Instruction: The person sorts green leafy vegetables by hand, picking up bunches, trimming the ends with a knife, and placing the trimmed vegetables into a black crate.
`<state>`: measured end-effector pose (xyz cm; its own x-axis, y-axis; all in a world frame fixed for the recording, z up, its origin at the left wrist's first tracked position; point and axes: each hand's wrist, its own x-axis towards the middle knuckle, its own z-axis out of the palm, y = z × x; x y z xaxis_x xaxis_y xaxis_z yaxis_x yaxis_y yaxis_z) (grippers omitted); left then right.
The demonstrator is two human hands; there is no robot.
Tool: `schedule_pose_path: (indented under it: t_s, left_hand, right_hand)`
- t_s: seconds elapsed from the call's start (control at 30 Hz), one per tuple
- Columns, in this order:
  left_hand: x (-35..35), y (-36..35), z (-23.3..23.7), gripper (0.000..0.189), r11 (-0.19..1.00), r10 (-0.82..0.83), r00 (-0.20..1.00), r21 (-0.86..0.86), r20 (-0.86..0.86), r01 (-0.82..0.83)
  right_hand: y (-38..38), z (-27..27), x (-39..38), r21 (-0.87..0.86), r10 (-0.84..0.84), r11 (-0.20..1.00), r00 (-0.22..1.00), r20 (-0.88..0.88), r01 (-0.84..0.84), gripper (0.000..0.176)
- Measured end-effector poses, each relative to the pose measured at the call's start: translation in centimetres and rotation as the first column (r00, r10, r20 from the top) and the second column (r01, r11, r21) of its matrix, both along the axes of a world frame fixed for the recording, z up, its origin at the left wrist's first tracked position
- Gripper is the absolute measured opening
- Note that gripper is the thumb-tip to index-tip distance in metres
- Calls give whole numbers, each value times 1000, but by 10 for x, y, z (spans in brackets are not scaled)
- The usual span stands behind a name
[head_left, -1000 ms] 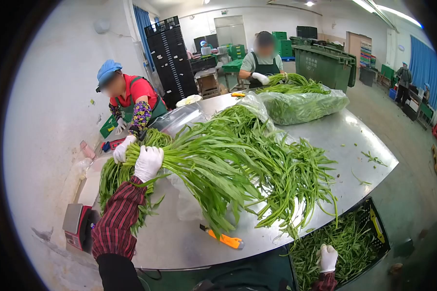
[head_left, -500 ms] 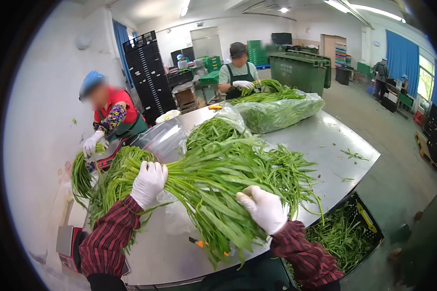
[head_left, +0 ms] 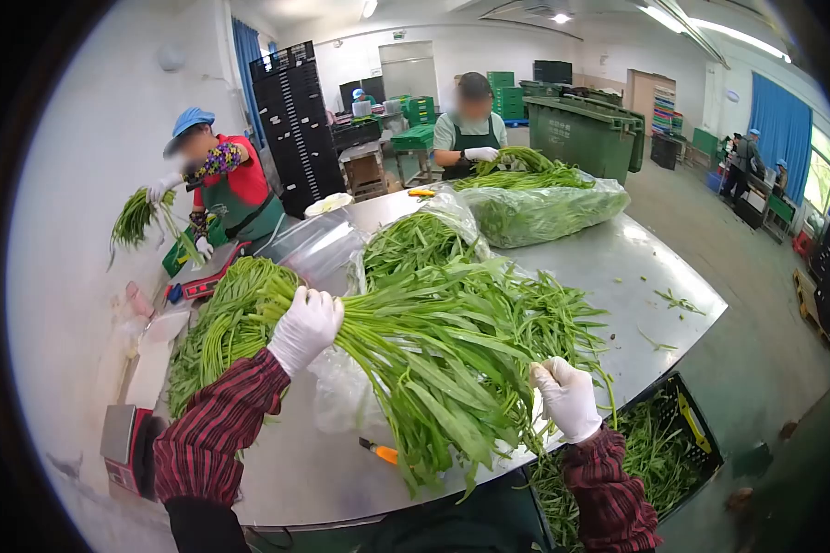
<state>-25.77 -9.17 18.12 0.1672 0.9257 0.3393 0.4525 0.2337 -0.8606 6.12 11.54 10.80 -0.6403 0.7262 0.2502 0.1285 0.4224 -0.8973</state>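
In the head view my gloved left hand (head_left: 306, 330) is closed around the stems of a bunch of water spinach (head_left: 433, 355), whose leaves fan out to the right above the metal table. My gloved right hand (head_left: 567, 398) is at the leaf ends on the right, thumb and fingers pinched together. What it pinches, if anything, is too small to make out. More long stems (head_left: 217, 336) lie left of my left hand. An orange-handled knife (head_left: 379, 451) rests on the table below the bunch, partly covered by leaves.
A black crate (head_left: 682, 442) of loose greens stands by the table's right edge. A plastic bag of greens (head_left: 544, 217) lies across the metal table (head_left: 659, 267). Red scales (head_left: 214, 276) are at the left. A co-worker (head_left: 226, 180) lifts a bunch there; another (head_left: 470, 129) handles greens opposite.
My right hand has moved right and slightly down, away from the leaves. My left hand keeps its grip on the bunch. The co-worker at left has raised a bunch from the scales.
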Motion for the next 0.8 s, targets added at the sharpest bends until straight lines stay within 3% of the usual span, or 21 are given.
schedule_pose_path:
  t_s: [0.17, 0.37, 0.43, 0.47, 0.5, 0.57, 0.6, 0.7, 0.8]
  left_hand:
    - [13, 5, 3, 22, 998, -10, 1000, -68, -4, 10]
    - [27, 11, 4, 21, 994, -65, 998, -86, -14, 63]
    - [37, 14, 3, 25, 991, -74, 997, -109, -10, 73]
    - [42, 16, 3, 25, 991, -83, 997, -109, -8, 81]
    - [48, 19, 3, 26, 987, -111, 994, -119, -5, 109]
    - [55, 22, 3, 27, 981, -149, 989, -129, 2, 148]
    - [59, 25, 1, 28, 977, -164, 986, -137, 9, 164]
    - [65, 31, -1, 29, 969, -198, 980, -144, 23, 199]
    - [67, 33, -4, 29, 967, -201, 979, -151, 41, 205]
  right_hand:
    - [-9, 10, -13, 47, 31, 999, 998, -57, -28, 21]
    - [-11, 29, -29, -37, 37, 998, 995, -91, -41, 15]
    - [-9, 38, -36, -32, 45, 998, 998, -36, -46, 22]
    - [-6, 38, -43, 245, -6, 969, 999, -38, 15, 28]
    - [-3, 40, -49, 503, -55, 861, 997, -52, 74, 34]
    - [-2, 50, -58, 520, -97, 853, 992, 83, 40, 45]
    - [8, 35, -68, 652, -104, 751, 994, -45, 108, 45]
    - [12, 35, -76, 693, -134, 721, 975, 178, -27, 34]
    - [21, 18, -79, 715, -132, 699, 987, 94, 26, 27]
